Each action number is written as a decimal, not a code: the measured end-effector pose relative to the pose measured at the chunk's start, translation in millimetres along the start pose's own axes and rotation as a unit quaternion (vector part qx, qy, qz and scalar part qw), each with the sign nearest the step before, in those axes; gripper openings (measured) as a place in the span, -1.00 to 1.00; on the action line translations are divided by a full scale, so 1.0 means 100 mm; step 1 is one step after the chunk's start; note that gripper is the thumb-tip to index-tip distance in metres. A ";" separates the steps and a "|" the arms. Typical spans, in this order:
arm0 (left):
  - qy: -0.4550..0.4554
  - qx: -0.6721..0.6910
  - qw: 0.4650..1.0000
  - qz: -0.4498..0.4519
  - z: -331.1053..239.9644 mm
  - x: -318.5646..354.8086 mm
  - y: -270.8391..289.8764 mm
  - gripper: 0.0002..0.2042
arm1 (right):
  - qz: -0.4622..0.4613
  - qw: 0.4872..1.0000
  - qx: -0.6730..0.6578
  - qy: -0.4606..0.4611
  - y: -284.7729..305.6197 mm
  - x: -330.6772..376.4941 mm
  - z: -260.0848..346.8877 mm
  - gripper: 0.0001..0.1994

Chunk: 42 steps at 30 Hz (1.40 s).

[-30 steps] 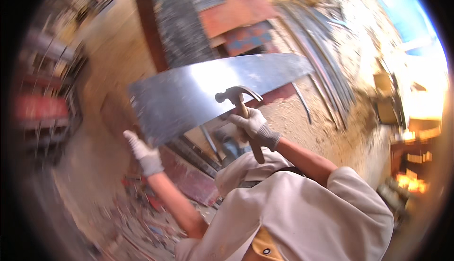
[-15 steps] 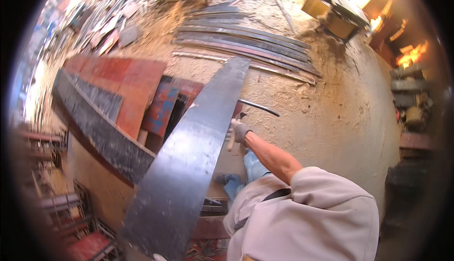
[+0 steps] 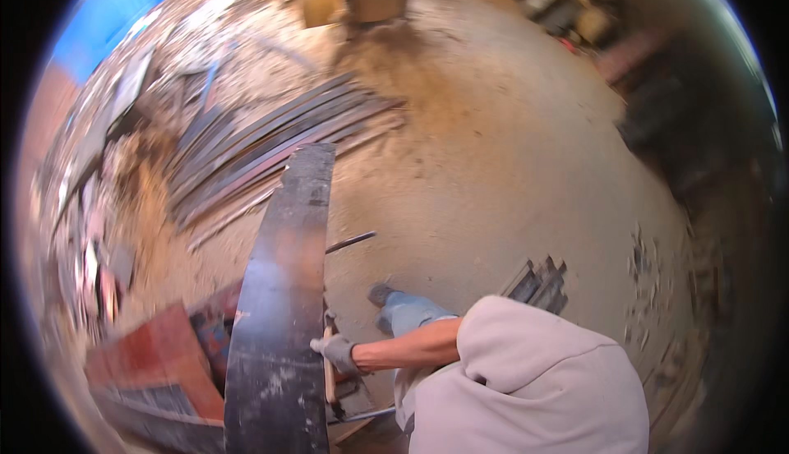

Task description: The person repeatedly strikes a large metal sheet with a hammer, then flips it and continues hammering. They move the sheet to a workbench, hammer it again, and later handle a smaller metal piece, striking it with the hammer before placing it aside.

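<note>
Long dark steel sheet (image 3: 279,306) is being held upright on edge, running from bottom of frame up toward the pile of metal strips (image 3: 271,146) on the dirt floor (image 3: 493,175). Gloved right hand (image 3: 337,353) is being kept closed on the sheet's right edge, w/ what looks like a wooden handle (image 3: 329,372) pinched in the same grip; tool head can't be made out. Left hand is hidden, prob behind the sheet, so its grip can't be told.

Judgement: sheet is being steadied/walked on edge. To do it well, grip should be kept low and firm, sheet kept near vertical so weight isn't being carried by the wrist. Foot (image 3: 380,294) is being placed close to the lower edge, so it should be kept clear. Red panels (image 3: 156,347) at left are crowding the base; slip risk there.
</note>
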<state>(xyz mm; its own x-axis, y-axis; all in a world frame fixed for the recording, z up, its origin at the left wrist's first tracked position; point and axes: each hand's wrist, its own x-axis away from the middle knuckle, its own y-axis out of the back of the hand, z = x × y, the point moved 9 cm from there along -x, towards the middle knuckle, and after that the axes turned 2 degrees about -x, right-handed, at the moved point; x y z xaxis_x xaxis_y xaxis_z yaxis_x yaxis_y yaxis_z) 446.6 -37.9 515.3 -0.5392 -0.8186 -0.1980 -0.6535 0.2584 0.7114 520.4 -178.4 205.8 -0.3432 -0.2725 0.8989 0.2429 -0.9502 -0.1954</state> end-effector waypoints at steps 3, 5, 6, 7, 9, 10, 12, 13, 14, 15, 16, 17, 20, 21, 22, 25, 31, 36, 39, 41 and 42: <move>-0.108 0.015 0.992 0.068 -0.62 -0.23 -0.66 -0.55 | 0.034 0.996 -0.076 -0.031 0.63 0.32 0.15 -0.31; -0.178 0.045 0.976 0.116 -1.10 -0.20 -1.07 -0.55 | -0.047 0.992 -0.117 -0.007 1.43 0.29 0.26 -0.31; -0.206 0.057 0.967 0.138 -1.30 -0.19 -1.24 -0.54 | -0.057 0.988 -0.142 0.024 1.79 0.19 0.38 -0.37; -0.231 0.064 0.958 0.158 -1.51 -0.17 -1.38 -0.54 | -0.096 0.983 -0.135 0.084 2.23 0.11 0.52 -0.43; -0.264 0.053 0.945 0.184 -1.86 -0.16 -1.60 -0.54 | -0.094 0.963 -0.223 0.117 3.09 -0.12 0.73 -0.56; -0.278 0.043 0.940 0.193 -2.01 -0.12 -1.71 -0.53 | -0.131 0.966 -0.180 0.130 3.66 -0.20 0.86 -0.62; -0.306 0.027 0.928 0.212 -2.28 -0.09 -1.92 -0.53 | -0.165 0.957 -0.139 0.193 4.84 -0.25 1.35 -0.72; -0.312 0.023 0.924 0.221 -2.36 -0.08 -2.04 -0.52 | -0.178 0.943 -0.170 0.222 5.43 -0.21 1.60 -0.76; -0.321 0.015 0.920 0.226 -2.43 -0.07 -2.17 -0.52 | -0.154 0.890 -0.329 0.276 5.91 -0.14 1.83 -0.82; -0.328 0.012 0.915 0.234 -2.49 -0.06 -2.29 -0.52 | -0.091 0.866 -0.325 0.368 6.27 -0.01 2.22 -0.81; -0.341 0.012 0.907 0.246 -2.55 -0.01 -2.47 -0.51 | -0.152 0.888 -0.246 0.358 6.67 0.13 2.39 -0.70; -0.357 0.016 0.897 0.259 -2.61 0.02 -2.62 -0.51 | -0.204 0.912 -0.226 0.274 6.85 0.10 2.35 -0.63; -0.422 0.073 0.849 0.309 -2.78 0.47 -3.21 -0.49 | -0.257 0.898 -0.175 0.311 6.95 0.40 2.33 -0.66; -0.418 0.080 0.849 0.313 -2.71 0.65 -3.29 -0.49 | -0.248 0.892 -0.140 0.351 6.74 0.43 2.22 -0.67; -0.423 0.092 0.843 0.320 -2.74 0.90 -3.43 -0.48 | -0.228 0.903 -0.124 0.343 6.59 0.42 1.96 -0.68; -0.322 0.113 0.871 0.352 -2.23 1.59 -3.67 -0.47 | -0.215 0.947 -0.035 0.236 6.24 0.08 1.03 -0.71; 0.190 0.106 0.949 0.229 1.47 2.86 -2.59 -0.61 | -0.174 0.961 0.215 -0.012 5.79 -0.12 -0.85 -0.74; 0.376 0.010 0.890 -0.259 4.02 4.01 -0.51 -0.82 | -0.041 0.938 0.339 0.057 4.55 -0.34 -0.38 -0.73; 0.552 0.364 0.623 -0.417 5.12 4.78 -0.29 -0.70 | -0.025 0.893 0.424 0.149 3.46 -0.57 0.18 -0.75; 0.602 0.321 0.571 -0.456 5.68 4.91 0.13 -0.66 | 0.024 0.881 0.427 0.201 2.59 -0.62 0.22 -0.73; 0.631 0.285 0.565 -0.449 5.95 4.91 0.36 -0.64 | 0.056 0.881 0.417 0.217 2.14 -0.59 0.20 -0.73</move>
<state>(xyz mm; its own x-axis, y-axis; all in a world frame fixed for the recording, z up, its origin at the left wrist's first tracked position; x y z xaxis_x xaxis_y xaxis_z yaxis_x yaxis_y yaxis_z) -157.5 -125.3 42.9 0.7181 -0.3728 0.5876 -0.6218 -0.7229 0.3012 610.6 -362.7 118.6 -0.5450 -0.5612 0.6229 0.8173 -0.5213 0.2455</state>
